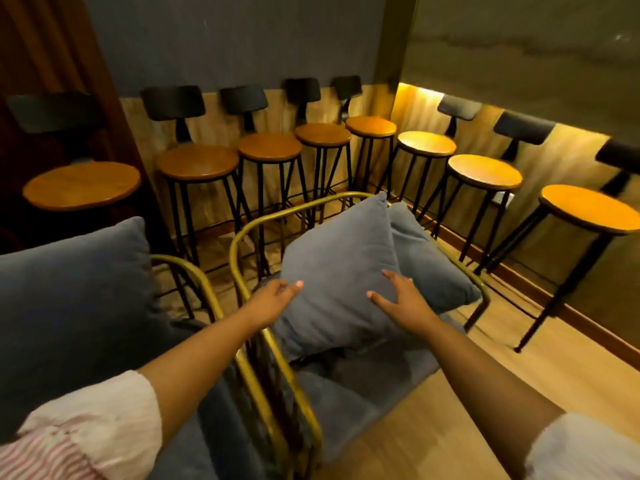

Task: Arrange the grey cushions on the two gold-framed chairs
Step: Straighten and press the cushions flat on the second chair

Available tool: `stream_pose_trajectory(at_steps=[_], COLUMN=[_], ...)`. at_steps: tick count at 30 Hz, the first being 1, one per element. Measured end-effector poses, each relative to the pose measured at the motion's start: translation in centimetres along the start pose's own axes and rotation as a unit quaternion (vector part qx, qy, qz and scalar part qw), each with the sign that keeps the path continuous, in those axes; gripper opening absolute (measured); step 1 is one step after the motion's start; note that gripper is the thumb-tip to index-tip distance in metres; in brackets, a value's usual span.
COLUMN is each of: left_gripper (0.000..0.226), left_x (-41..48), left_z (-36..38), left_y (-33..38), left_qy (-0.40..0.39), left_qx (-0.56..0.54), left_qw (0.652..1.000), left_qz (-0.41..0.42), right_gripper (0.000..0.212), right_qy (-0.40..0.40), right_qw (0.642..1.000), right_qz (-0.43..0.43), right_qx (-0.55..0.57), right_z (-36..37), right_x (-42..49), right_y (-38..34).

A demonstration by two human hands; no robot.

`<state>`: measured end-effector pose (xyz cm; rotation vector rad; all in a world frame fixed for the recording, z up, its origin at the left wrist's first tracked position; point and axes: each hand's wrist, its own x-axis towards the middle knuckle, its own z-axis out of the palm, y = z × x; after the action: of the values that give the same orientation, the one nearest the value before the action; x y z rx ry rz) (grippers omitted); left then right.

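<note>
Against the back of the right-hand gold-framed chair (239, 237): front grey cushion (337, 271), propped on end, tilted, one corner pointing up past the top rail, long diagonal running from lower left to upper right. Directly behind it and touching, second grey cushion (426, 258), leaning the same way, its right corner overhanging the chair's side rail. Below both, grey seat pad (363, 393).

Left hand (277, 297) at the front cushion's left edge, fingers spread, thumb lying on the fabric, not pinching; contact at the fingertips likely, not certain. Right hand (403, 296) flat on the cushion's lower right face, fingers splayed and pressing, nothing gripped. Both equally close, one to each side, cushion's bulk lying forward and upward from both palms. Probably a settling or squaring step; next push would need to go away from the body and up the diagonal, with the rear cushion liable to slide off to the right.

Further left, another grey cushion (69, 306) already upright on the second gold-framed chair (194, 278). Beyond, a row of bar stools (197, 162) along the wall.
</note>
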<state>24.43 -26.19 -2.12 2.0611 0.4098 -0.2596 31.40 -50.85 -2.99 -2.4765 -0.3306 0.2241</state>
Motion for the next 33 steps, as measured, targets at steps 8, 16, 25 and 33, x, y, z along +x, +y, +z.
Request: stream_pose_trajectory(at_steps=[8,16,25,33], left_gripper=[0.069,0.066,0.064,0.069], left_x=[8.8,16.9,28.2,33.4], left_z=[6.5,7.3,6.9,7.7], left_y=[2.0,0.0,-3.5,-7.2], left_qy=[0.028,0.033,0.067,0.101], left_qx=[-0.067,-0.085,-0.131,-0.154], left_qw=[0.995,0.988,0.973,0.961], left_qz=[-0.063,-0.125,-0.18,-0.206], right_gripper=[0.072,0.082,0.107,0.112], right_qy=[-0.032,-0.025,0.019,0.075], right_qw=[0.999,0.992,0.978,0.977], right_qz=[0.008,0.083,0.209,0.197], right_qx=[0.043,0.092,-0.008,0.035], right_z=[-4.4,0.3,6.3,6.4], right_x=[9.2,19.6,27.6,28.8], right_y=[5.6,6.3,8.2,15.3])
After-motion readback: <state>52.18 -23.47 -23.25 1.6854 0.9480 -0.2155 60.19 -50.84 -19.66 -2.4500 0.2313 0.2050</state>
